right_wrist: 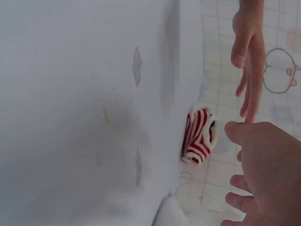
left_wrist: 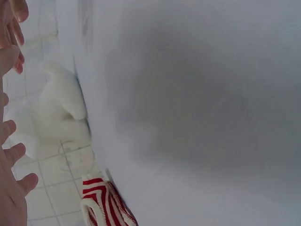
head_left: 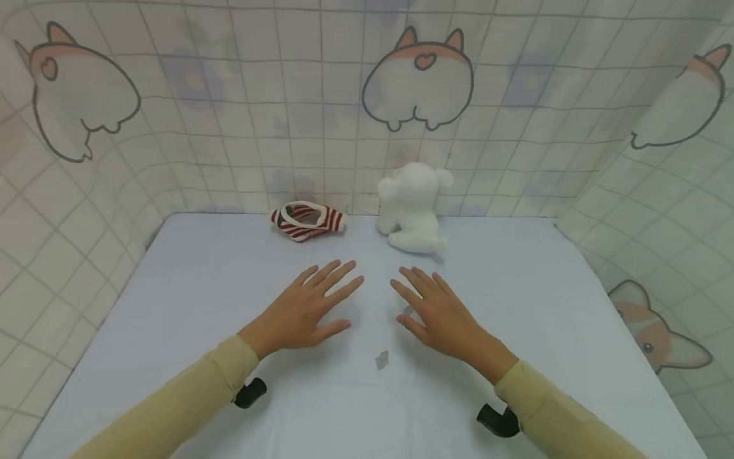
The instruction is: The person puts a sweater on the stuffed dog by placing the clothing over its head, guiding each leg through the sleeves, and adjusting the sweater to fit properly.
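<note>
My left hand (head_left: 309,306) lies flat on the pale table (head_left: 201,287), palm down, fingers spread and straight. My right hand (head_left: 432,306) lies flat beside it in the same way. Neither holds anything. At the table's far edge sits a white plush animal (head_left: 411,205), seen again in the left wrist view as a white plush animal (left_wrist: 61,113). Left of it lies a small red-and-white striped garment (head_left: 308,220), which also shows as the striped garment (left_wrist: 101,202) and the striped garment (right_wrist: 198,135). Both items are well beyond my fingertips.
A checked curtain printed with cartoon corgis (head_left: 417,76) closes in the table at the back and both sides. A small grey mark (head_left: 381,360) sits on the cloth between my wrists. Black wrist mounts (head_left: 250,393) show under my sleeves.
</note>
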`<move>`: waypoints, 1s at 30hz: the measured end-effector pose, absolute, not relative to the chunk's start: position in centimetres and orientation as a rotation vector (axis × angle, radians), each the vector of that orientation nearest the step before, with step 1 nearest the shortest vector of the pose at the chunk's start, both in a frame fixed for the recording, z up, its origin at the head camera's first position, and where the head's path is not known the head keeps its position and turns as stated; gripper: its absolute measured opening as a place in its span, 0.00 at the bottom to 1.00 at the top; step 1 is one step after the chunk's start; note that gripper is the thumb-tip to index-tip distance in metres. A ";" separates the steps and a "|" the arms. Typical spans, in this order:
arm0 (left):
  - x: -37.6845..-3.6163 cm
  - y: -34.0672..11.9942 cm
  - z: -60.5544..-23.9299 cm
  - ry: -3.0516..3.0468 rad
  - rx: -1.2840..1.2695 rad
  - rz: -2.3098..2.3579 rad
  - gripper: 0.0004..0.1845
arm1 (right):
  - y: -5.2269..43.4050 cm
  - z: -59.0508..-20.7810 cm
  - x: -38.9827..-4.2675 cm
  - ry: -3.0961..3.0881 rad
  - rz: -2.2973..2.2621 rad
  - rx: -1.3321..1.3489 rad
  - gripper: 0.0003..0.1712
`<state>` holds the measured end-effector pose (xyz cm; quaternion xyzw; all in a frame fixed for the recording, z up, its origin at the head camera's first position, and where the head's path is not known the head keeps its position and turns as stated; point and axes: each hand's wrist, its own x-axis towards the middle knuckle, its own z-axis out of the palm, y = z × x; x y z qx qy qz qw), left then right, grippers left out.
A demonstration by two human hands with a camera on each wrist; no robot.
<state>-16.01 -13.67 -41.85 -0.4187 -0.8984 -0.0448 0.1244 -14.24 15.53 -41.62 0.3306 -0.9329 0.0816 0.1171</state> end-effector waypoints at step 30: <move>-19.2 -11.6 -42.5 -2.605 -1.175 -0.311 0.39 | 17.0 -41.8 -17.5 -2.670 0.416 0.759 0.33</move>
